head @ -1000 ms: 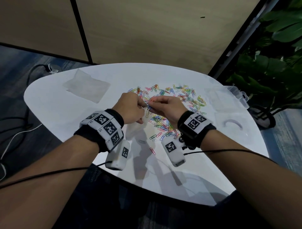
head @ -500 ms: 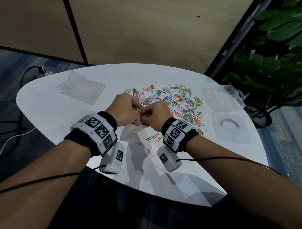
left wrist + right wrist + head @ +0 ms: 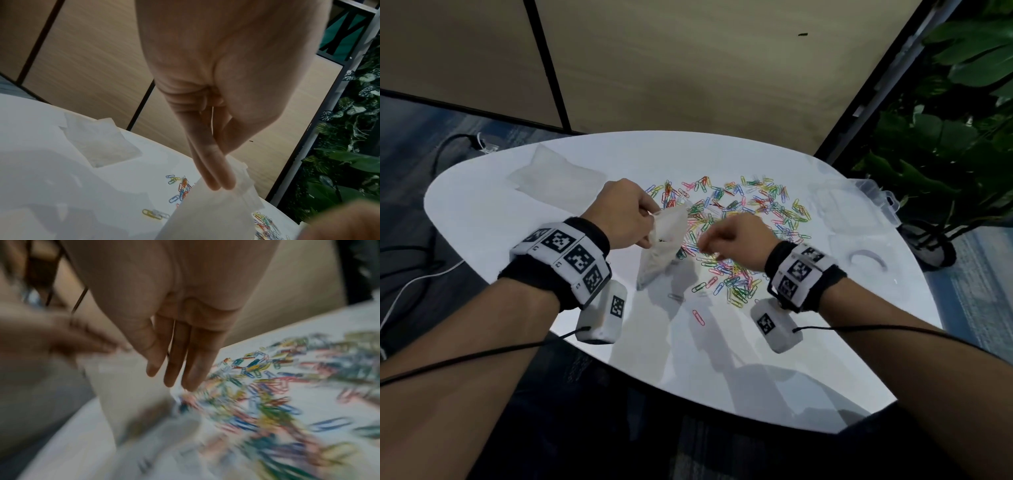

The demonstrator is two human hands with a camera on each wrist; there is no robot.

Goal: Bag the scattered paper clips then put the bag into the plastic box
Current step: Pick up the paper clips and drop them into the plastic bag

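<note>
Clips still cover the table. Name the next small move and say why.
Probably lower the right hand to pinch a few coloured paper clips: its fingers hang straight and empty above the pile, while the left hand pinches the small clear plastic bag upright beside it.

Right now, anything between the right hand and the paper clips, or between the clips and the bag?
Nothing visible. The right hand hovers directly over the paper clips, its fingers pointing down at them. The bag, pinched at its top by the left hand, hangs at the pile's left edge with no object between.
</note>
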